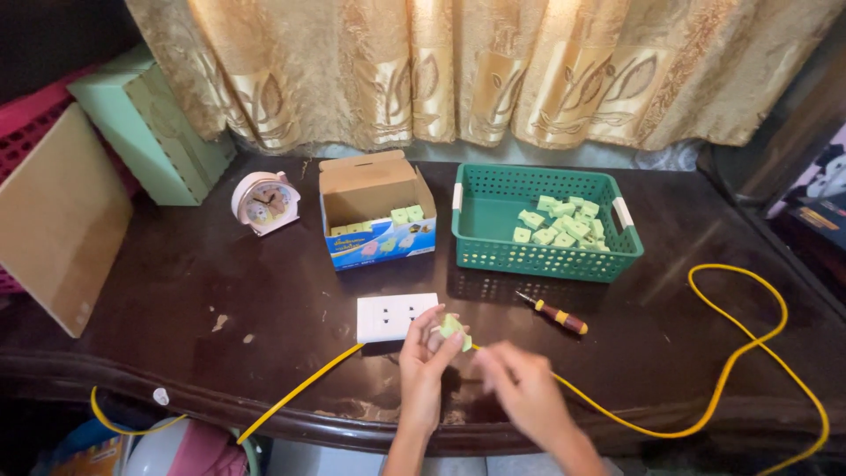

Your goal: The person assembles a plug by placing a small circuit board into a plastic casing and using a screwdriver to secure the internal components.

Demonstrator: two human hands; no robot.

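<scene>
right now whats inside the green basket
The green basket holds a loose pile of small pale green blocks heaped toward its right end; the left part shows bare floor. Whatever lies under the pile is covered.

Green basket, yellow cable, pale green plug.

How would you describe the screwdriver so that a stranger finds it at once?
Start at the green plastic basket on the dark wooden table. Just in front of it lies the small screwdriver, above the right hand. It alone has a dark red handle with yellow bands and a thin metal shaft.
</scene>
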